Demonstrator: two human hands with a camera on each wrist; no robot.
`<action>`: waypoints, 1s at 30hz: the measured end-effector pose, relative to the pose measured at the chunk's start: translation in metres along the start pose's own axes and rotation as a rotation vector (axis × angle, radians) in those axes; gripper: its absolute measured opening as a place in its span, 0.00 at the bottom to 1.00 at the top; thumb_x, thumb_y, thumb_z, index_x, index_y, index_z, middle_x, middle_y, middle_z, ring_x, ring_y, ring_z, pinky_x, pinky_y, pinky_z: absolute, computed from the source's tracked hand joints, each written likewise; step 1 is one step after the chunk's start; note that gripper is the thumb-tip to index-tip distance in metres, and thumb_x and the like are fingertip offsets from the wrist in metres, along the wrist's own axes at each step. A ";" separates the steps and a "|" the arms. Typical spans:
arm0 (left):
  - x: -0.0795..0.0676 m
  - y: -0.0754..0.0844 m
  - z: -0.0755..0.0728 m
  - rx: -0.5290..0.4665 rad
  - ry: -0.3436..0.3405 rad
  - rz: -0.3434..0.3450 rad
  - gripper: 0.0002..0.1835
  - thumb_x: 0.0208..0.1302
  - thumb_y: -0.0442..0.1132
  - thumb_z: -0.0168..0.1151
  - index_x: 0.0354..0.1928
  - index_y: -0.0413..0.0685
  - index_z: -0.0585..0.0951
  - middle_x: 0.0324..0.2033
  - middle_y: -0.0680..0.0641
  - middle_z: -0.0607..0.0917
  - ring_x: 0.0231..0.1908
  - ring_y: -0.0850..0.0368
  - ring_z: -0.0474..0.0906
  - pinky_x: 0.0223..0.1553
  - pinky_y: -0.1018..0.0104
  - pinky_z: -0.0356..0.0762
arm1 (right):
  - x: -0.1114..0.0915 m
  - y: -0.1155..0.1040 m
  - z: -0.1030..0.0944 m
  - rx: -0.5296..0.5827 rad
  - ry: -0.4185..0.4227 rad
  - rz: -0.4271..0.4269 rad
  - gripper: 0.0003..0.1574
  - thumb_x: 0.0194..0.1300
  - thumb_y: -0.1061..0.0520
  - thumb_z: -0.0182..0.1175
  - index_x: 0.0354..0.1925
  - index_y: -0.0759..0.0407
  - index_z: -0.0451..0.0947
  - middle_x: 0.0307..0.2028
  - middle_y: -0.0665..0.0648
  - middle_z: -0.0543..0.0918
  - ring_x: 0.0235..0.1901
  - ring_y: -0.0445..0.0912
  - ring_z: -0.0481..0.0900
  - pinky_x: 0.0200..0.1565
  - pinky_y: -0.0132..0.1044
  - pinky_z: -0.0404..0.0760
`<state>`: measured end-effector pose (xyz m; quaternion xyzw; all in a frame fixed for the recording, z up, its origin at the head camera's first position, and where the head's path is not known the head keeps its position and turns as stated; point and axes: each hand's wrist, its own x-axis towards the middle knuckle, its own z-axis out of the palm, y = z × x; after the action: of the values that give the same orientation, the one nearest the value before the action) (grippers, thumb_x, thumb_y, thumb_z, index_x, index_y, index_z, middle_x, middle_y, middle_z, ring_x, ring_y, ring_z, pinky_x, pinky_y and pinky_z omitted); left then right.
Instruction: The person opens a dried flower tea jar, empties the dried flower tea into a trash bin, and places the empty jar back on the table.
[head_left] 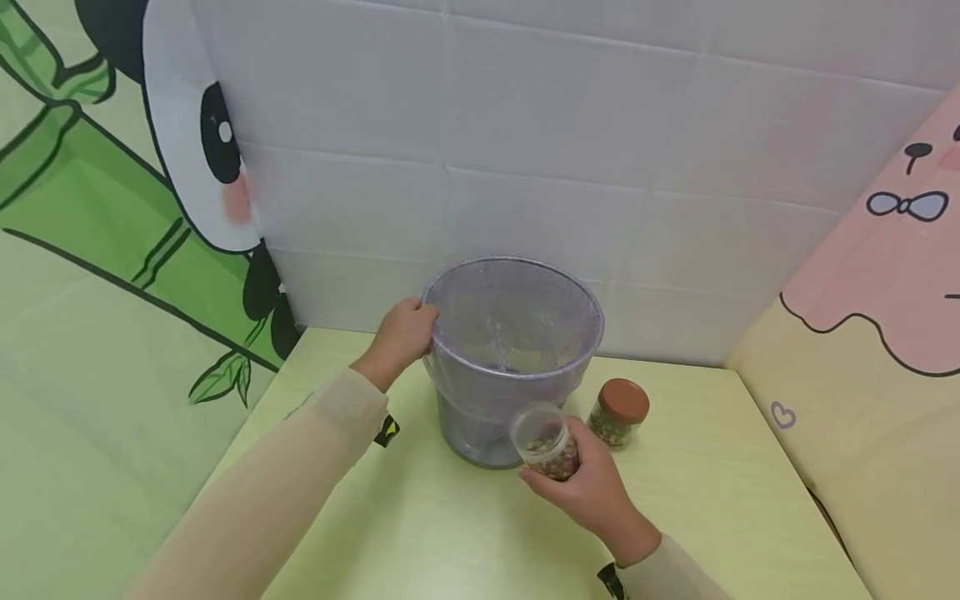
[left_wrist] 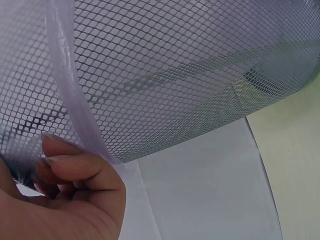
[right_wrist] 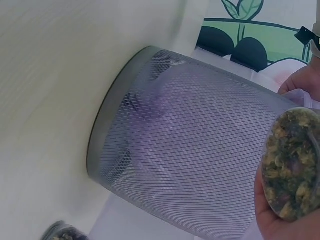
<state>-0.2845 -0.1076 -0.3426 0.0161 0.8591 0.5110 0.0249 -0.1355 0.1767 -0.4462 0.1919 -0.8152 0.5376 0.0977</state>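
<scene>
A grey wire-mesh wastebasket [head_left: 480, 417] stands on the table, lined with a thin purple bin bag [left_wrist: 62, 55] folded over its rim. My left hand [head_left: 403, 337] grips the rim on the left side, fingers curled over the bag's edge. In front of the basket, my right hand [head_left: 588, 492] holds a clear jar [head_left: 540, 427] without a lid, its mouth tilted toward the basket. Dried flower bits [right_wrist: 290, 165] in green, yellow and reddish tones fill the jar's lower part. Just right of the basket stands a second jar [head_left: 621, 412] with a red-brown lid and similar contents.
The pale yellow table [head_left: 697, 475] runs back to a white sheeted wall [head_left: 540, 125] close behind the basket. A panel printed with bamboo and a panda [head_left: 187, 158] borders the left side. On the right stands a pink and yellow cartoon panel [head_left: 862, 333].
</scene>
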 end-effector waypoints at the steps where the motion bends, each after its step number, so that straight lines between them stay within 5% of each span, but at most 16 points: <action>1: 0.000 0.000 0.000 -0.004 -0.004 -0.001 0.19 0.75 0.49 0.40 0.47 0.41 0.74 0.28 0.47 0.76 0.25 0.55 0.71 0.30 0.62 0.73 | 0.000 -0.001 0.001 -0.002 -0.002 0.002 0.38 0.57 0.51 0.79 0.63 0.43 0.74 0.51 0.52 0.83 0.45 0.46 0.82 0.45 0.42 0.83; 12: 0.001 0.003 -0.001 0.005 -0.027 0.007 0.19 0.74 0.49 0.42 0.46 0.41 0.75 0.31 0.44 0.78 0.29 0.52 0.75 0.32 0.60 0.75 | 0.001 -0.006 0.003 -0.001 -0.003 0.008 0.38 0.56 0.50 0.80 0.62 0.43 0.75 0.50 0.51 0.83 0.46 0.46 0.81 0.46 0.42 0.82; 21: -0.007 -0.001 -0.013 0.110 -0.018 0.012 0.37 0.70 0.76 0.41 0.47 0.45 0.68 0.39 0.41 0.77 0.37 0.46 0.75 0.38 0.53 0.72 | 0.000 -0.005 0.008 0.014 -0.016 0.026 0.38 0.57 0.50 0.79 0.63 0.41 0.74 0.51 0.50 0.83 0.46 0.46 0.81 0.47 0.42 0.82; 25: -0.016 -0.002 -0.018 0.159 0.083 0.099 0.41 0.69 0.76 0.43 0.56 0.44 0.70 0.49 0.42 0.76 0.46 0.44 0.74 0.46 0.48 0.73 | 0.000 -0.005 0.008 -0.001 -0.013 0.019 0.38 0.57 0.49 0.80 0.62 0.42 0.75 0.50 0.50 0.83 0.46 0.46 0.81 0.47 0.42 0.82; 30: -0.035 0.001 -0.019 0.207 0.218 0.319 0.33 0.75 0.64 0.51 0.60 0.39 0.74 0.54 0.42 0.75 0.52 0.44 0.71 0.54 0.46 0.72 | 0.000 -0.006 0.007 -0.004 -0.025 0.016 0.38 0.57 0.49 0.79 0.63 0.45 0.75 0.51 0.51 0.83 0.46 0.46 0.81 0.47 0.42 0.82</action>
<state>-0.2510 -0.1255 -0.3316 0.0988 0.8911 0.4163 -0.1509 -0.1330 0.1686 -0.4442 0.1921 -0.8189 0.5344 0.0836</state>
